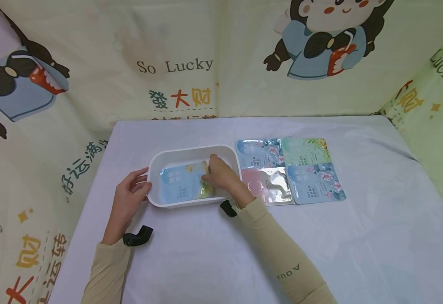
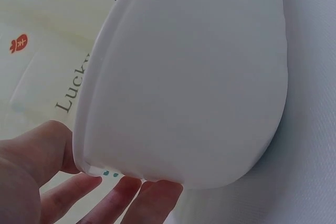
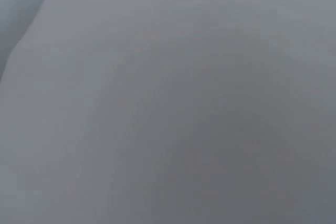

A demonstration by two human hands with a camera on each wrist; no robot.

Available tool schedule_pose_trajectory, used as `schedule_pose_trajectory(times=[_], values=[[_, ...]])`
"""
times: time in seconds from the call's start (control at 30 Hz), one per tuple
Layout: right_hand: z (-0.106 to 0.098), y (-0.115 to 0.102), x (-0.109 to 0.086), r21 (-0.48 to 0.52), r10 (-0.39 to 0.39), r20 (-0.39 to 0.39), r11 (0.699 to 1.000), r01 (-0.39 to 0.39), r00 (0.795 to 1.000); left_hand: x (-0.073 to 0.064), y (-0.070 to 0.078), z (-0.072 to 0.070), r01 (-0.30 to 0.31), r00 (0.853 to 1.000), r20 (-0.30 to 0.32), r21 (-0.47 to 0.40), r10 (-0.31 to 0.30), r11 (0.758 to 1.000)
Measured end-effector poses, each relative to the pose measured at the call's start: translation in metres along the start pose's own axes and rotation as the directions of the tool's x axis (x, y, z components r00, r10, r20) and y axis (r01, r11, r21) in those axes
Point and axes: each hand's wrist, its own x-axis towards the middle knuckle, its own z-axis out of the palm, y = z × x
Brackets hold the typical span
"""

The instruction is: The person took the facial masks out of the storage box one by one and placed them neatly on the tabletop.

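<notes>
A white plastic tray [image 1: 230, 153] stands on the table with a blue sheet mask packet [image 1: 177, 183] inside, printed with yellow and green at its right side. At the tray's left end, my left hand [image 1: 128, 196] holds the rim; the left wrist view has the thumb at the rim and the fingertips against the outer wall. Reaching over the tray's right front, my right hand [image 1: 221, 173] pinches the packet's right edge, its fingers curled. The exact fingertip contact is partly hidden. Only blurred pale surface fills the right wrist view.
Right of the tray lie several more packets: a blue floral one [image 1: 259, 152], a green one [image 1: 303, 150], a pink and silver one [image 1: 267, 185] and another blue floral one [image 1: 316, 183]. A white cloth [image 1: 191, 261] covers the table; a printed curtain [image 1: 183, 33] hangs behind.
</notes>
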Motion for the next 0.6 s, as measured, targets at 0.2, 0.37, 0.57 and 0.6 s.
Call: schedule_pose_trajectory(times=[0.2,0.37,0.57,0.6], values=[[0.0014,0.0005,0.0024,-0.013,-0.006,-0.003,1.000,0.006,1.000,0.0003,0.0005,0.0004,0.006,1.000,0.001,-0.001,-0.006,1.000],[0.0047,0.0056,0.0050,0.029,-0.033,-0.024,0.999,0.033,0.999,0.0003,0.0005,-0.0007,0.003,1.000,0.007,-0.005,-0.003,1.000],[0.0053,0.0075,0.0041,0.072,-0.054,-0.024,0.996,0.056,0.998,0.0003,0.0005,-0.0010,0.003,1.000,0.012,-0.014,-0.003,1.000],[0.0052,0.0073,0.0039,0.078,-0.059,-0.023,0.995,0.060,0.998,0.0002,0.0006,-0.0009,0.005,1.000,0.012,-0.013,-0.005,1.000]])
